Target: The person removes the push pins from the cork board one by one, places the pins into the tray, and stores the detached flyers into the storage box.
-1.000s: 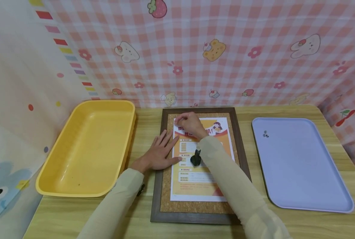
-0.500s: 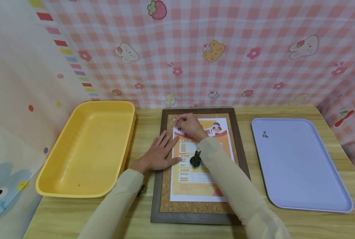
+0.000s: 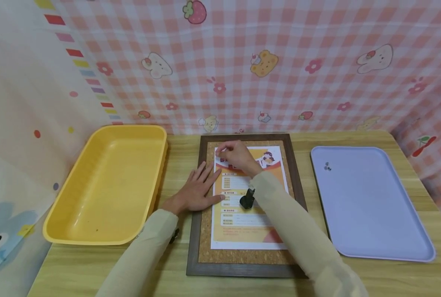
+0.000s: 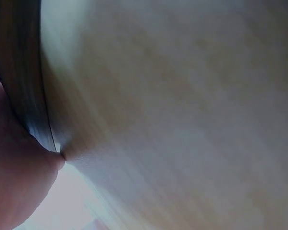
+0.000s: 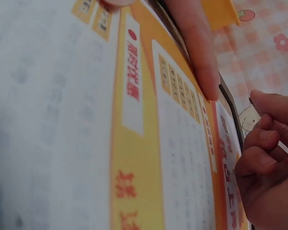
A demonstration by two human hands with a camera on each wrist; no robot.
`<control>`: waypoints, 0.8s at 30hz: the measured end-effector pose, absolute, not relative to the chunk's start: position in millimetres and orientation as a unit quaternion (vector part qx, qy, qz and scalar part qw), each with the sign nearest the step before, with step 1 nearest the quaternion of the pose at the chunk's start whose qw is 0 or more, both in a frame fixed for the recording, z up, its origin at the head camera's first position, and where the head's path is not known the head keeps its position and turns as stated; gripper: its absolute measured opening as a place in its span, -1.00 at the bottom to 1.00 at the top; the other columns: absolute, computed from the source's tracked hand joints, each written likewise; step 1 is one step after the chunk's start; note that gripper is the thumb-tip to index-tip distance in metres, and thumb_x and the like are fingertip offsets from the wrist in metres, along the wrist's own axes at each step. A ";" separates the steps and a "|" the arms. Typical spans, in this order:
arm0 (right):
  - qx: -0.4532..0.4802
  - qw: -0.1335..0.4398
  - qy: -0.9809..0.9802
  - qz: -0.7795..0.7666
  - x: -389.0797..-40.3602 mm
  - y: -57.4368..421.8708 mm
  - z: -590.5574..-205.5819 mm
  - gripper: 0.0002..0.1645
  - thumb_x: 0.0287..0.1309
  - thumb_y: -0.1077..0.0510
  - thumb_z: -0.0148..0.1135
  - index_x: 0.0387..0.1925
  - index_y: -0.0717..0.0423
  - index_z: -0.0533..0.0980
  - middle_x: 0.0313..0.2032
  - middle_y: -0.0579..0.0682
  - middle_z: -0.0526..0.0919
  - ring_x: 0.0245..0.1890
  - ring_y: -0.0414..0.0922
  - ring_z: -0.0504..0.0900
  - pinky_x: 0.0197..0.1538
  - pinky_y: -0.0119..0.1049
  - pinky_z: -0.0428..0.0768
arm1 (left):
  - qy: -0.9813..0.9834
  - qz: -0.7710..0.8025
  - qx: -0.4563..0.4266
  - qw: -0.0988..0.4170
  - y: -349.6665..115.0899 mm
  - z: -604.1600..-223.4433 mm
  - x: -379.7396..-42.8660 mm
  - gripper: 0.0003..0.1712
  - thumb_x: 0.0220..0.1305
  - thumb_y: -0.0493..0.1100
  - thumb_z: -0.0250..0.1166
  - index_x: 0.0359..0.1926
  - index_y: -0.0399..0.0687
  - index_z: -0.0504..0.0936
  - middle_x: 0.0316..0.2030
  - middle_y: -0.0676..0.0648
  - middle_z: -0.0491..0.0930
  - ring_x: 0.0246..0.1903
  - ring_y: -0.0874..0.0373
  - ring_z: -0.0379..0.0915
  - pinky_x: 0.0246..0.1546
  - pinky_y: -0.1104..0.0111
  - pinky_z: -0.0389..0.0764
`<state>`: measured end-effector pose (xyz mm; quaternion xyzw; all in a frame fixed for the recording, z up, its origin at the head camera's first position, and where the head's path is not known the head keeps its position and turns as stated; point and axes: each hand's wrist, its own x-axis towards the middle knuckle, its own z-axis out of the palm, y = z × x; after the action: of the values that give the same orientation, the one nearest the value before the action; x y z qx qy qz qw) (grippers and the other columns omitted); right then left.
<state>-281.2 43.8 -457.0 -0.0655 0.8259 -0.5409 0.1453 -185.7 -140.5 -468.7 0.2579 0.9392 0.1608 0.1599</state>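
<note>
A printed orange and white poster (image 3: 253, 239) lies on a cork board (image 3: 242, 258) with a dark wooden frame (image 3: 242, 270). My left hand (image 3: 196, 194) is spread flat across the board's left side, its fingertips on the poster's left edge. At the poster's top left corner my right hand (image 3: 237, 156) has its fingers curled, with thumb and fingertips together. In the right wrist view, a small dark bit of a pin (image 5: 251, 99) shows at the fingertip of that hand; the fingers hide the rest. The left wrist view shows mostly blurred tabletop beside the frame.
A deep yellow tub (image 3: 109, 185) stands to the left of the board. On the right lies a shallow lilac tray (image 3: 369, 202) with several small shiny pins (image 3: 327, 166) near its top left corner. A pink checked cloth (image 3: 220, 62) hangs behind the wooden table (image 3: 175, 264).
My right wrist and forearm have shifted slightly right, while its fingertips stay at the poster's top left corner. The left hand has kept its place.
</note>
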 end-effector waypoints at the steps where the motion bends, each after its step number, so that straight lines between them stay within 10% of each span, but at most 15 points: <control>1: -0.065 0.145 0.825 -0.542 -280.1 44.9 -455.8 -0.93 0.24 0.14 0.34 -0.29 0.01 0.71 -0.45 -0.04 0.58 -0.48 -0.16 0.46 -0.37 -0.34 0.44 | 0.939 0.161 0.259 0.160 -140.2 -468.9 -185.8 -0.02 0.40 0.35 0.02 0.60 0.05 -0.17 0.58 -0.14 -0.37 0.54 -0.11 -0.62 0.46 -0.18 -0.30; 24: -0.053 0.151 0.830 -0.534 -265.9 75.6 -435.0 -0.83 0.27 0.09 0.31 -0.16 0.04 0.69 -0.21 -0.05 0.64 -0.29 -0.10 0.45 -0.20 -0.27 0.42 | 0.938 0.163 0.252 0.171 -140.0 -466.5 -185.0 0.00 0.40 0.36 0.00 0.60 0.04 -0.20 0.58 -0.14 -0.41 0.53 -0.12 -0.65 0.46 -0.18 -0.34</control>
<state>-265.9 75.6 -435.0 -0.0535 0.8300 -0.5343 0.1507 -185.0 -140.0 -466.5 0.2524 0.9384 0.1628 0.1711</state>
